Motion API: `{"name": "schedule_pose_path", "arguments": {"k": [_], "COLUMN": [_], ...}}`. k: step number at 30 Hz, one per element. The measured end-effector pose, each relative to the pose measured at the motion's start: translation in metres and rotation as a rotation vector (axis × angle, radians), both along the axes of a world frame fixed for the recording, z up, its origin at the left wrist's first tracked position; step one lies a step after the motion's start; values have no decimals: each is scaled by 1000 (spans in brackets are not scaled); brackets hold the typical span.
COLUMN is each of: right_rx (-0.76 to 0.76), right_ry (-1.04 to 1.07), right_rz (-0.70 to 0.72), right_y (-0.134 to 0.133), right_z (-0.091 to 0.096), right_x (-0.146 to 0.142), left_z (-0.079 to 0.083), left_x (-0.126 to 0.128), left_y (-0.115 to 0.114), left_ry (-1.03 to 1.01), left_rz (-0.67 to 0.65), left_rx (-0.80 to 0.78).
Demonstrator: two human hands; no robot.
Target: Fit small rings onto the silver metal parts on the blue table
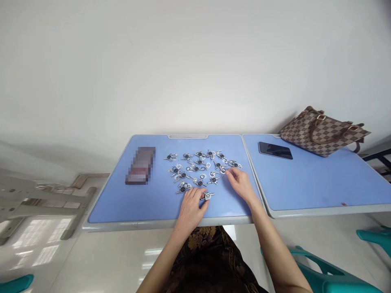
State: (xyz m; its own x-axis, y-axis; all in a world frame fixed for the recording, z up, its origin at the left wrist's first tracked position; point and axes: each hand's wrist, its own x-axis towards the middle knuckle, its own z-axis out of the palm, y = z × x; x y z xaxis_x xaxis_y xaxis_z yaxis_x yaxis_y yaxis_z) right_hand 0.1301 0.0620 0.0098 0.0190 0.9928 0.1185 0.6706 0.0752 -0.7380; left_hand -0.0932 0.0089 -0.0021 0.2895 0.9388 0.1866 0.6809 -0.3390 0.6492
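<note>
Near the front edge of the blue desk, my left hand (pixel 193 202) is closed around a small metal fitting (pixel 208 196) with a flat pale plate on top and thin stems at its sides. My right hand (pixel 240 183) is farther back on the right, thumb and index finger brought together beside a small dark ring (pixel 223 171). Whether the ring is between those fingertips is too small to tell. Several similar metal fittings with round black centres, such as one fitting (pixel 200 183), lie spread behind both hands, with loose rings and thin plates among them.
A blurred-out flat dark object (pixel 140 166) lies on the desk's left side. On the adjoining desk (pixel 311 191) are a black phone (pixel 275 150) and a brown checkered handbag (pixel 324 132). A white wall stands behind; teal chairs (pixel 336 276) are at lower right.
</note>
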Motion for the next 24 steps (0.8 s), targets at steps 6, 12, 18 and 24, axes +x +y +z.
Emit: {"name": "schedule_pose_path", "arguments": {"k": [6, 12, 18, 24], "right_rx": [57, 152, 69, 112], "right_ry": [503, 530, 575, 508], "right_rz": [-29, 124, 213, 223], "right_y": [-16, -38, -48, -52], "right_z": [4, 23, 23, 18], "right_x": [7, -14, -45, -58], "left_z": [0, 1, 1, -1], "left_x": [-2, -2, -2, -2], "left_y": [0, 1, 1, 2], "left_ry": [-8, 1, 15, 22], "left_rz": [-11, -34, -45, -47], "left_rx": [4, 5, 26, 44]}}
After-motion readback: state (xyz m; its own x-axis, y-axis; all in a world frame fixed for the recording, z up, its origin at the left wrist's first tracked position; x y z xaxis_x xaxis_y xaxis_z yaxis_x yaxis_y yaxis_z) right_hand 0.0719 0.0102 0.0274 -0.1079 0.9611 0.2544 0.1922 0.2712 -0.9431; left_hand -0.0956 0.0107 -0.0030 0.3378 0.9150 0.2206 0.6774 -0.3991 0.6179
